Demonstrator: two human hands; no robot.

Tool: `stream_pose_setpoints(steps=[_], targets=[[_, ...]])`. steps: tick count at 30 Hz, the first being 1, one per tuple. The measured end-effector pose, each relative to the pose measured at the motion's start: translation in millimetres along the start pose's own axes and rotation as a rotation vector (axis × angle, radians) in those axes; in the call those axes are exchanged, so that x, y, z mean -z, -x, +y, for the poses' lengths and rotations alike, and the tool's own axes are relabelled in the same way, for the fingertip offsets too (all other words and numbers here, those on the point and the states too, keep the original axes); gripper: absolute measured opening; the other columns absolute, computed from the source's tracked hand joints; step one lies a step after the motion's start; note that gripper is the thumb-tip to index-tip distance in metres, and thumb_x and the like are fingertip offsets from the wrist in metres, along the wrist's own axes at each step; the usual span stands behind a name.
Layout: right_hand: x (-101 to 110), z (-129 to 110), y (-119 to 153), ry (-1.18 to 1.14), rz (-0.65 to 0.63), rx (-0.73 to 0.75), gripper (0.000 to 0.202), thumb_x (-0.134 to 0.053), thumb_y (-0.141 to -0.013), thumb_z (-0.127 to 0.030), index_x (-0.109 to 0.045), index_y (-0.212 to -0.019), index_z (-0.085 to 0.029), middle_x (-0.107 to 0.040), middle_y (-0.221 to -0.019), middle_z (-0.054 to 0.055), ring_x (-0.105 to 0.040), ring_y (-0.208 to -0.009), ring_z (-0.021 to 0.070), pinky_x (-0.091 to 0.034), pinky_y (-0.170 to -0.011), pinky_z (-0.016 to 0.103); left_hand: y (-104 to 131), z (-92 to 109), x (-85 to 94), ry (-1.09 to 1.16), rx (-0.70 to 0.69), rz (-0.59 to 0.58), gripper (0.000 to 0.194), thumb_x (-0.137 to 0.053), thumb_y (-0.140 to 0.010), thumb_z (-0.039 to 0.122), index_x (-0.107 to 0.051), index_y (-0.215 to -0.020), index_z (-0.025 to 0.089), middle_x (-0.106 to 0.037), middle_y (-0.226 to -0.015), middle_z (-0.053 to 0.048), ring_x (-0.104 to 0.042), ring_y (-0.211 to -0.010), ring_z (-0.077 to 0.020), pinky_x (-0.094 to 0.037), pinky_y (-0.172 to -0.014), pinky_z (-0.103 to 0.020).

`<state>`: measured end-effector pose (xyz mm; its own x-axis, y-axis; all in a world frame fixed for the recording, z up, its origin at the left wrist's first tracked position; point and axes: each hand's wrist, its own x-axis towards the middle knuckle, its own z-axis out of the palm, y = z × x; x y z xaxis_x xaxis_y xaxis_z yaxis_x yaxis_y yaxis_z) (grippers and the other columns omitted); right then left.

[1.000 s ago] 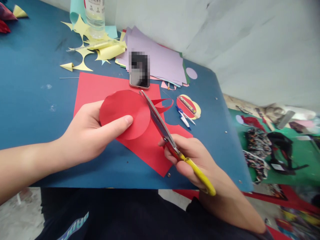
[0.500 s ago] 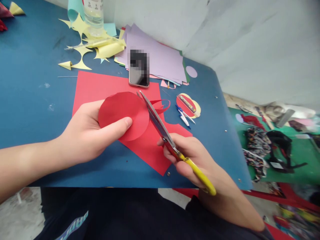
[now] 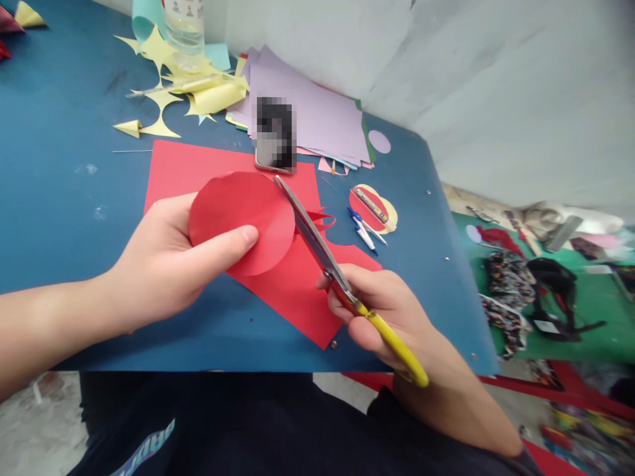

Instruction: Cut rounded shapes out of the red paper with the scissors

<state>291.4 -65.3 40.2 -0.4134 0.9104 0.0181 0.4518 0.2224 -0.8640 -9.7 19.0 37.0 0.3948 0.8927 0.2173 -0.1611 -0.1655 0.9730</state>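
Over the blue table (image 3: 198,350) by a pale wall (image 3: 337,39), the left hand (image 3: 173,258) pinches a red disc (image 3: 243,221) and the right hand (image 3: 381,307) grips scissors (image 3: 330,264).

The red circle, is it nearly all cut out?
Nearly, I think. Done: the red circle looks round most of the way. In hand: the left hand holds it, and the right hand has the scissors at its edge. Left: maybe a slightly bumpy top edge; I can't tell if the thin red strip is cut free.
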Motion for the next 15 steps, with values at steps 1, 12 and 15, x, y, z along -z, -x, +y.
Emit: stream_pose_setpoints(steps=[1,12,15], targets=[[0.2,-0.6,0.2,-0.001,-0.001,-0.015,0.073,-0.063,-0.102,-0.091,-0.069,-0.114,-0.019,-0.048,-0.066,-0.006,-0.037,-0.056,0.0119,-0.029,-0.053,0.031,-0.2,-0.1,-0.4,0.008,0.005,0.003,0.008,-0.085,-0.1,0.025,-0.089,-0.105,0.02,-0.091,-0.103,0.002,-0.084,-0.093,-0.0173,-0.071,-0.081,-0.024],[-2.2,-1.8,-0.7,-0.019,0.038,-0.014,0.073,-0.068,-0.097,-0.091,-0.07,-0.111,-0.02,-0.045,-0.064,-0.008,-0.034,-0.055,0.0108,-0.027,-0.052,0.03,-1.2,-2.5,0.7,0.066,-0.008,0.008,0.005,-0.085,-0.101,0.024,-0.09,-0.102,0.024,-0.09,-0.103,0.006,-0.082,-0.093,-0.0148,-0.068,-0.082,-0.023],[-1.4,-1.7,-0.7,-0.006,0.034,-0.025,0.074,-0.068,-0.097,-0.092,-0.07,-0.112,-0.019,-0.045,-0.064,-0.008,-0.035,-0.055,0.0111,-0.027,-0.052,0.03,-0.8,-2.5,0.3,0.093,0.0,0.022,0.005,-0.084,-0.101,0.024,-0.089,-0.102,0.022,-0.089,-0.101,0.004,-0.082,-0.092,-0.0167,-0.069,-0.082,-0.026]])
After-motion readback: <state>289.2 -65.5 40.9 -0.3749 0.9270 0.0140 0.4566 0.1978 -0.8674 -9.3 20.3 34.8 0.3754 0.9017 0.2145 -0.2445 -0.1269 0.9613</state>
